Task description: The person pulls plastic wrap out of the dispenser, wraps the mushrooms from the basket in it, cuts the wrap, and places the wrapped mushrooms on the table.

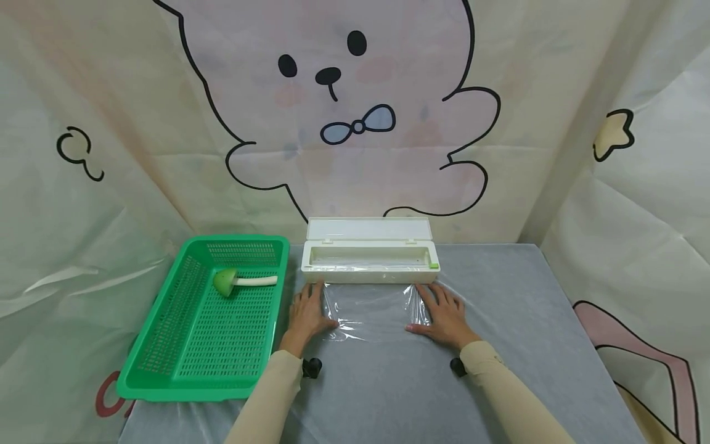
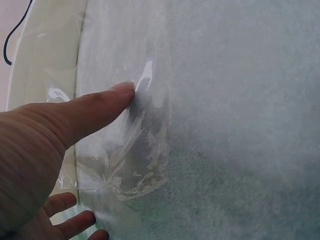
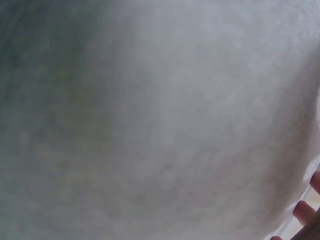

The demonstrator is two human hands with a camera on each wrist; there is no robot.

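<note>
A sheet of clear plastic wrap (image 1: 370,317) lies over the grey cloth in front of a white wrap dispenser box (image 1: 363,277), whose lid (image 1: 368,229) is raised at the back. My left hand (image 1: 305,316) rests at the sheet's left edge, fingers spread and thumb laid over the film. In the left wrist view the left thumb (image 2: 97,110) is straight above crinkled wrap (image 2: 142,150). My right hand (image 1: 446,319) is at the opposite edge, fingers extended toward the box and thumb pointing inward. Only a few right fingertips (image 3: 303,212) show in the right wrist view.
To the left stands a green plastic basket (image 1: 129,376). Inside it lies a toy-like piece with a green cap (image 1: 225,282) and a white stem (image 1: 255,281). Grey cloth (image 1: 510,320) covers the table; printed fabric (image 1: 554,111) hangs behind and at both sides.
</note>
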